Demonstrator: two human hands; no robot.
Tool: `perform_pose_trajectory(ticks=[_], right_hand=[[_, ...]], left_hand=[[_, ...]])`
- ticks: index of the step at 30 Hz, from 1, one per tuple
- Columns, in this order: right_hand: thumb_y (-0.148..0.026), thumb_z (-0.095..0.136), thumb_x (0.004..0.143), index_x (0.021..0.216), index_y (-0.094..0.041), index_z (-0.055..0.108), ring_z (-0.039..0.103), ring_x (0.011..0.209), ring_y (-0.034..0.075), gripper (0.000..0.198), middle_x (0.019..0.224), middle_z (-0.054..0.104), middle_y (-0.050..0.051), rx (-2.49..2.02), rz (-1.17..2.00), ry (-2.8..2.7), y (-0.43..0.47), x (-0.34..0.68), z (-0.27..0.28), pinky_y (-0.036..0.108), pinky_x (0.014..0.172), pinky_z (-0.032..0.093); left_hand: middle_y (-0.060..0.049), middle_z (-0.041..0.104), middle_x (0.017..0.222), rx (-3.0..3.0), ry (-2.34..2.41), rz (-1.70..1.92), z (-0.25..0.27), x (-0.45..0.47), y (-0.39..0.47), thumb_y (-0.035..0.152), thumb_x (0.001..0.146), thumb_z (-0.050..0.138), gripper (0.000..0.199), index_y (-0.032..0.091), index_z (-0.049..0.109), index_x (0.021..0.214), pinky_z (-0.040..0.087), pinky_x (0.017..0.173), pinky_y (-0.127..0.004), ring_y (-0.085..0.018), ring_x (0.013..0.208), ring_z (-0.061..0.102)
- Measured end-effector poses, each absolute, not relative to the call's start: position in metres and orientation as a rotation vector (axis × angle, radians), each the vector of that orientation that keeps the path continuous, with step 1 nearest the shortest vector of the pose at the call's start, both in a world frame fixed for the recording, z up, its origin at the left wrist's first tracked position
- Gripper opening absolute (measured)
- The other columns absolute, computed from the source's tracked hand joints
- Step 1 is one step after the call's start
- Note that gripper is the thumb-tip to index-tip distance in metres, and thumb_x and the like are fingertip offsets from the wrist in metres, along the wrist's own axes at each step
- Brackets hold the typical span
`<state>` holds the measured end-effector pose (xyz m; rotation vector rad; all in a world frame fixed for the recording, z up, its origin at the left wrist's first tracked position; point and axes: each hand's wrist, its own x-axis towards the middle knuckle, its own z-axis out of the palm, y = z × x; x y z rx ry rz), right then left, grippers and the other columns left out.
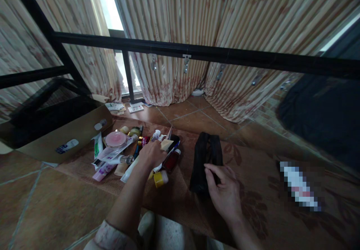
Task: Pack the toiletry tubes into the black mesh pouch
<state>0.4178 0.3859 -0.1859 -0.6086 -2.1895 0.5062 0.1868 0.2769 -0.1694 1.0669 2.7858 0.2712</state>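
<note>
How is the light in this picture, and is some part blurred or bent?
Head view: daylight glares white through the window gap between the curtains; the floor is dim. The black bar curves from lens distortion. A patch on the right is pixelated. The left hand over the cosmetics pile looks slightly soft.

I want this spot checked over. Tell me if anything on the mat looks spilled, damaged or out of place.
Nothing looks spilled or broken. The cosmetics lie in a loose, overlapping heap on the mat, most on their sides. The left hand reaches into it; the right hand rests on the black pouch.
</note>
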Motion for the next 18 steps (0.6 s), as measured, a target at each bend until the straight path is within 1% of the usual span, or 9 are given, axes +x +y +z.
perform_pose_trajectory(ticks=[5, 9, 11, 15, 18], right_hand=[[-0.024, 0.056, 0.090, 0.097, -0.025, 0.069, 0.066, 0.082, 0.019, 0.014, 0.087, 0.073, 0.001, -0.615, 0.518, -2.196, 0.3860, 0.4177, -0.1859, 0.041, 0.088, 0.044], [-0.025, 0.057, 0.090, 0.095, -0.024, 0.069, 0.066, 0.081, 0.019, 0.014, 0.086, 0.073, 0.001, -0.612, 0.519, -2.190, 0.3858, 0.4174, -0.1855, 0.042, 0.089, 0.044], [-0.025, 0.057, 0.090, 0.095, -0.024, 0.069, 0.066, 0.081, 0.019, 0.014, 0.085, 0.073, 0.002, -0.612, 0.522, -2.188, 0.3857, 0.4174, -0.1854, 0.042, 0.089, 0.044], [-0.026, 0.057, 0.090, 0.095, -0.024, 0.070, 0.066, 0.080, 0.019, 0.014, 0.085, 0.073, 0.002, -0.611, 0.526, -2.191, 0.3857, 0.4173, -0.1854, 0.041, 0.089, 0.044], [-0.025, 0.057, 0.089, 0.095, -0.024, 0.069, 0.066, 0.079, 0.019, 0.013, 0.084, 0.073, 0.001, -0.609, 0.511, -2.196, 0.3859, 0.4172, -0.1851, 0.042, 0.089, 0.043]], left_hand=[[-0.016, 0.065, 0.110, 1.115, 2.767, 0.205, -0.1685, 0.1891, 0.2765, 0.027, 0.072, 0.055, 0.043, 0.017, 0.060, 0.113, 0.049, 0.084, -0.039, -0.032, 0.102, 0.063], [-0.016, 0.064, 0.112, 1.062, 2.733, 0.234, -0.1653, 0.1882, 0.2756, 0.026, 0.072, 0.053, 0.045, 0.018, 0.061, 0.115, 0.049, 0.083, -0.041, -0.033, 0.103, 0.063], [-0.016, 0.065, 0.111, 1.038, 2.723, 0.263, -0.1641, 0.1872, 0.2748, 0.026, 0.071, 0.053, 0.043, 0.019, 0.062, 0.112, 0.049, 0.083, -0.042, -0.034, 0.102, 0.063], [-0.018, 0.067, 0.106, 1.021, 2.693, 0.332, -0.1627, 0.1855, 0.2737, 0.023, 0.069, 0.054, 0.033, 0.018, 0.067, 0.099, 0.048, 0.081, -0.042, -0.035, 0.101, 0.063], [-0.018, 0.068, 0.103, 1.013, 2.703, 0.374, -0.1602, 0.1841, 0.2729, 0.021, 0.070, 0.053, 0.029, 0.018, 0.067, 0.095, 0.047, 0.079, -0.040, -0.034, 0.101, 0.063]])
